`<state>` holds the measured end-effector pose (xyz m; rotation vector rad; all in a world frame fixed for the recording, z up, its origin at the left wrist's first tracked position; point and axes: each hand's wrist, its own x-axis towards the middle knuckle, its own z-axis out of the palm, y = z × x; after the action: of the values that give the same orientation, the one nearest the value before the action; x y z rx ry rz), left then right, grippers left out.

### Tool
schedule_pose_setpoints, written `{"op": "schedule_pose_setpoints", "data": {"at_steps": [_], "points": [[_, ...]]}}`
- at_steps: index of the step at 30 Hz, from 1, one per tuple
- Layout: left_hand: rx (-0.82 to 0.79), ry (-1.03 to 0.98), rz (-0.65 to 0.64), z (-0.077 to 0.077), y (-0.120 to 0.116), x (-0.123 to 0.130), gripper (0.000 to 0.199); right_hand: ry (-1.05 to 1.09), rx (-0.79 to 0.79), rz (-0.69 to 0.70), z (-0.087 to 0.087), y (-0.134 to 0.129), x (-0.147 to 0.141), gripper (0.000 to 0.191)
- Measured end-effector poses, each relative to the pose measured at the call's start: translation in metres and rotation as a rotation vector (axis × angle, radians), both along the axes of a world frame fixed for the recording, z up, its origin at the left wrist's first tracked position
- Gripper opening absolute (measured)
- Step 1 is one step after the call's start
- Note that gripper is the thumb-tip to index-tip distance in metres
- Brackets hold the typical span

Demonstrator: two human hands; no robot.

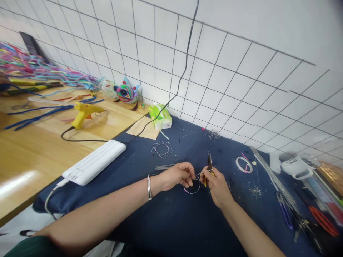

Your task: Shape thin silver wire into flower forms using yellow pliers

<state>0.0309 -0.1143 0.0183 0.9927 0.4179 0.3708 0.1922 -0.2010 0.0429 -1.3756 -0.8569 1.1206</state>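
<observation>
A thin wire ring (pixel 193 193) with a small pink bit on its left side hangs between my two hands. My left hand (pixel 181 175), with a silver bangle at the wrist, pinches the ring's upper left part. In my right hand (pixel 213 180) are pliers (pixel 209 162) with yellow handles, their dark jaws pointing up and away. The same hand's fingertips are at the wire end beside the ring. A flower-shaped wire piece (pixel 162 149) lies on the dark blue cloth (pixel 171 221), beyond my left hand, with straight wires (pixel 164 167) nearer to it.
On the left stand a white power strip (pixel 93 162) and a yellow glue gun (pixel 85 113). A tissue pack (pixel 160 116) is near the wall. To the right lie a white coil (pixel 244 165), long wires (pixel 276 180), purple-handled pliers (pixel 285 211) and a white mug (pixel 297 167).
</observation>
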Motion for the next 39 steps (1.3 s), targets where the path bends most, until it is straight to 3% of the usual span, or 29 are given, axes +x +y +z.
{"op": "schedule_pose_setpoints", "data": {"at_steps": [7,13,21,32,35,39], "points": [[0.043,-0.008,-0.029,0.001,-0.003,0.000,0.023,-0.049,0.002,0.024,0.002,0.001,-0.002,0.021],[0.101,0.034,0.033,0.005,-0.004,-0.001,0.026,-0.089,-0.014,0.056,0.006,0.003,-0.008,0.022],[0.098,0.072,0.025,0.000,0.000,0.000,0.030,-0.129,-0.024,0.080,0.006,0.007,-0.011,0.022],[0.276,0.149,0.052,0.005,0.008,-0.004,0.028,-0.091,-0.026,0.086,0.004,0.011,-0.013,0.025],[0.277,0.159,0.152,0.002,0.014,-0.005,0.025,-0.228,-0.032,0.085,0.001,0.012,-0.009,0.028],[0.251,0.135,0.352,0.002,0.024,-0.008,0.024,-0.782,0.023,0.045,-0.005,0.017,0.009,0.033]]}}
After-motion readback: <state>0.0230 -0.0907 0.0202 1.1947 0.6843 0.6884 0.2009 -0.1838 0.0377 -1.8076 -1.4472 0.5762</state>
